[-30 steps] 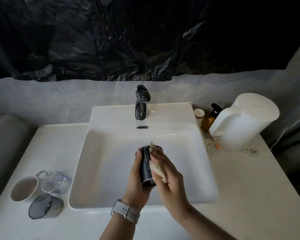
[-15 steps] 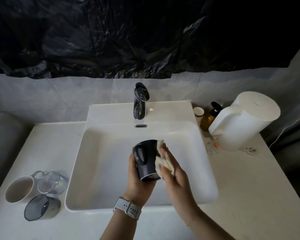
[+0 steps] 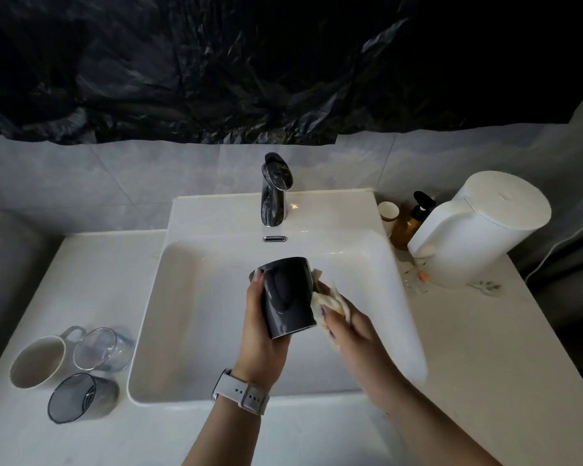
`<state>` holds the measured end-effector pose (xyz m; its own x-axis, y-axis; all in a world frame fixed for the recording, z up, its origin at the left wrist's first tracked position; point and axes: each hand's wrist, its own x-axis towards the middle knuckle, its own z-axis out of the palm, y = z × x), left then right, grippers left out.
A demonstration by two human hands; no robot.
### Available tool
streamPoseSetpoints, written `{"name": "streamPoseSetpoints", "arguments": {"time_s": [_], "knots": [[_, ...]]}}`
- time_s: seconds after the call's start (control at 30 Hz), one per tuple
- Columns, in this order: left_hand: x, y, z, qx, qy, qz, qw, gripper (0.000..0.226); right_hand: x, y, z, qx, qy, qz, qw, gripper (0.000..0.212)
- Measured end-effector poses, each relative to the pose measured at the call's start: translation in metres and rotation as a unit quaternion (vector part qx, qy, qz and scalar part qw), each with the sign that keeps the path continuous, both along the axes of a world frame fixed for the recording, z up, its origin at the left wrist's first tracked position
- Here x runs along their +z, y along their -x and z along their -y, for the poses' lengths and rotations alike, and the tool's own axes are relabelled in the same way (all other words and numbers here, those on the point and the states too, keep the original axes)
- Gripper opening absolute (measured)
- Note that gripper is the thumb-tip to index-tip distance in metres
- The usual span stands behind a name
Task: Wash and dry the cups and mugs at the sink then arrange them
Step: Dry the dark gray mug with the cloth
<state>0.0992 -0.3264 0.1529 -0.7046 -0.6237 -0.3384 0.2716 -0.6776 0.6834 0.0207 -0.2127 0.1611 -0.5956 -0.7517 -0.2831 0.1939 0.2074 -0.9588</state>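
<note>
At frame centre, over the sink point(image 3: 189, 297), the left hand point(image 3: 261, 334) grips a dark grey mug point(image 3: 288, 295) while the right hand point(image 3: 347, 326) pinches a crumpled cloth point(image 3: 329, 299) against its side. The task looks partway done: a white mug point(image 3: 36, 361), a clear glass cup point(image 3: 98, 348) and a smoky tumbler point(image 3: 78, 396) lie at lower left, not yet arranged upright.

Sink point(image 3: 398, 297) set mid-counter point(image 3: 485, 364), tap point(image 3: 275, 191) behind it, mug point(image 3: 288, 297) held over the basin – three cups point(image 3: 78, 368) grouped left of sink, kettle point(image 3: 478, 230) and bottle point(image 3: 409, 223) back right
</note>
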Motion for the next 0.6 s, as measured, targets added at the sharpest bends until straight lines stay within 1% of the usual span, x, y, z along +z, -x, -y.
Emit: {"name": "streamPoseSetpoints", "arguments": {"time_s": [0.07,0.1,0.13,0.17,0.23,0.3,0.33,0.4,0.5,0.57,0.6], "knots": [[-0.001,0.000,0.004,-0.016,0.045,0.013,0.999,0.037,0.001,0.006,-0.011,0.012,0.004,0.041,0.999,0.028],[-0.002,0.000,0.004,-0.012,0.068,0.027,0.997,0.041,0.002,0.013,-0.016,0.010,0.014,0.084,0.996,0.029],[-0.005,-0.003,0.005,0.000,0.107,0.052,0.993,0.056,0.005,0.021,-0.020,0.010,0.020,0.122,0.992,0.029],[-0.006,-0.006,0.005,0.009,0.162,0.078,0.984,0.069,0.009,0.028,-0.023,0.010,0.018,0.134,0.991,0.028],[-0.006,-0.011,0.002,0.018,0.298,0.097,0.949,0.077,0.016,0.043,-0.024,-0.016,0.035,0.163,0.986,0.029],[-0.009,-0.015,-0.002,-0.012,0.394,0.105,0.913,0.084,0.018,0.052,-0.020,-0.045,0.045,0.183,0.981,0.031],[-0.010,-0.016,-0.004,-0.029,0.428,0.110,0.897,0.088,0.021,0.052,-0.016,-0.026,0.039,0.178,0.983,0.031],[-0.015,-0.017,-0.003,-0.057,0.468,0.129,0.873,0.096,0.023,0.050,-0.009,0.038,-0.020,0.143,0.989,0.029],[-0.013,-0.020,0.002,-0.093,0.527,0.150,0.831,0.098,0.029,0.047,0.001,0.134,-0.123,0.083,0.980,0.024],[-0.011,-0.021,0.007,-0.105,0.576,0.153,0.796,0.094,0.029,0.047,0.004,0.146,-0.162,0.049,0.975,0.024],[-0.009,-0.021,0.010,-0.106,0.585,0.147,0.790,0.091,0.030,0.045,0.006,0.142,-0.168,0.042,0.975,0.018]]}}
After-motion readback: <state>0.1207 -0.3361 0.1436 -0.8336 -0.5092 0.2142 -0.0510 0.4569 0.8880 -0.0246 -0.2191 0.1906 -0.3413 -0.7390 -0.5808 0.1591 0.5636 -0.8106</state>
